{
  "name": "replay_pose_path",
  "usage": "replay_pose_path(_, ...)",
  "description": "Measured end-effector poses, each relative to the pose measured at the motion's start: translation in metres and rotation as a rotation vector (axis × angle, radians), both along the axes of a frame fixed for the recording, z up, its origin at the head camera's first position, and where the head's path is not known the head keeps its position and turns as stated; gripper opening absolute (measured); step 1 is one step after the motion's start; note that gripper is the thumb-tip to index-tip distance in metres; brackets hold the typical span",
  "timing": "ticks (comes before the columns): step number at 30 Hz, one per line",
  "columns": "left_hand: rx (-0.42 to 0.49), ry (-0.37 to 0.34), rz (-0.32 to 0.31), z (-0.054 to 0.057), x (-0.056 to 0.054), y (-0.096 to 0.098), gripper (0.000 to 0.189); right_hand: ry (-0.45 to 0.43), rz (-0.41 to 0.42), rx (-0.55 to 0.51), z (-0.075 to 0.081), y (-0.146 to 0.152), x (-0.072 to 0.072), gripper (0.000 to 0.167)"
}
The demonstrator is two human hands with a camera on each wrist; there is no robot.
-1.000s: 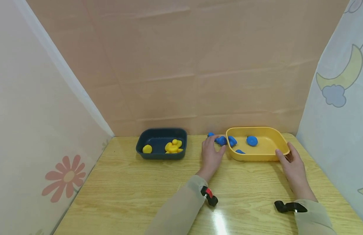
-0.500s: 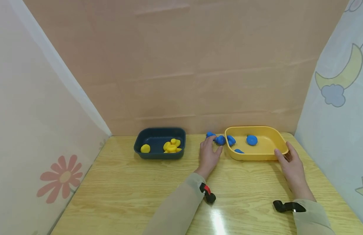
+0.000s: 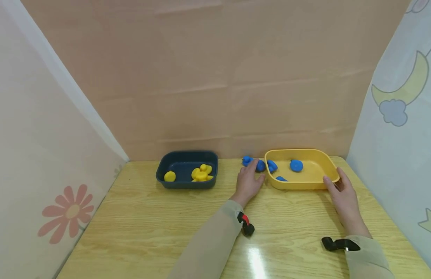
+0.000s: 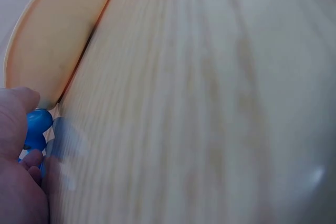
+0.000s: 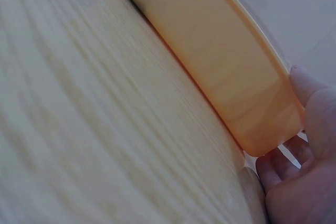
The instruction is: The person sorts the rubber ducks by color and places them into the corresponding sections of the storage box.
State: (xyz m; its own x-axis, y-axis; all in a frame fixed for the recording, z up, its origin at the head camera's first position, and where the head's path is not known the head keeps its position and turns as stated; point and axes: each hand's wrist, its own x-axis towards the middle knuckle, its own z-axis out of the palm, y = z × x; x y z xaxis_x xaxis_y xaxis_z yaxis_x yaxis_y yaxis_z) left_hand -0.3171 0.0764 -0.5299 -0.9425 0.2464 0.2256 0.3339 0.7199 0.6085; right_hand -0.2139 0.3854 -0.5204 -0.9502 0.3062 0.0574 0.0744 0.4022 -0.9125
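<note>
My right hand (image 3: 344,197) grips the near right corner of a yellow tray (image 3: 302,185), thumb at the rim and the other fingers around the end wall. In the right wrist view the thumb (image 5: 304,82) and fingers (image 5: 278,169) lie at that corner. My left hand (image 3: 247,184) is at the tray's left end, thumb and index finger spread apart beside a round blue toy (image 3: 260,166). Behind the fingertips lies another blue toy (image 3: 247,159). In the left wrist view, a rounded blue toy (image 4: 38,124) shows between thumb and fingers, partly hidden by the hand.
Inside the yellow tray are a round blue toy (image 3: 296,166) and other blue pieces. To the left stands a dark blue tray (image 3: 187,185) holding a round yellow toy (image 3: 170,176) and yellow duck-like toys (image 3: 202,174). A paper-covered wall (image 3: 194,97) rises behind the table.
The left hand's fingertips have shifted slightly to the right relative to the blue toys. The right hand stays at the tray corner. The head view has drifted a little.
</note>
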Motion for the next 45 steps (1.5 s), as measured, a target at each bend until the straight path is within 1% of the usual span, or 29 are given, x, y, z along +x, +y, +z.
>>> replay_pose_path(4, -0.017, 0.002, -0.002, 0.001, 0.001, -0.001, 0.068, -0.004, 0.000, 0.003, 0.001, -0.001, 0.001, 0.092)
replay_pose_path(8, -0.007, 0.004, 0.001, 0.001, 0.002, -0.001, 0.067, -0.002, 0.001, -0.003, 0.001, 0.000, 0.002, 0.091)
replay_pose_path(13, 0.029, -0.006, 0.010, 0.001, 0.004, -0.002, 0.066, -0.009, 0.002, -0.001, 0.001, 0.000, 0.001, 0.091)
replay_pose_path(18, 0.063, 0.019, 0.016, -0.001, 0.005, -0.003, 0.061, -0.023, -0.002, 0.001, 0.001, 0.000, 0.001, 0.092)
replay_pose_path(23, 0.094, 0.048, 0.033, -0.003, 0.007, -0.004, 0.054, -0.016, -0.002, -0.004, 0.001, 0.000, 0.000, 0.092)
replay_pose_path(28, 0.070, 0.064, 0.040, -0.003, 0.007, -0.004, 0.048, -0.006, 0.005, 0.001, 0.000, 0.000, 0.000, 0.092)
replay_pose_path(38, 0.055, 0.036, 0.077, -0.002, 0.009, -0.002, 0.044, -0.009, 0.006, 0.002, 0.000, -0.001, 0.001, 0.092)
replay_pose_path(40, 0.056, 0.030, 0.082, -0.002, 0.009, -0.002, 0.044, -0.008, 0.007, -0.001, 0.000, -0.001, 0.001, 0.092)
replay_pose_path(45, 0.082, 0.041, 0.098, -0.003, 0.010, -0.003, 0.046, -0.010, 0.006, 0.001, -0.001, 0.000, 0.000, 0.092)
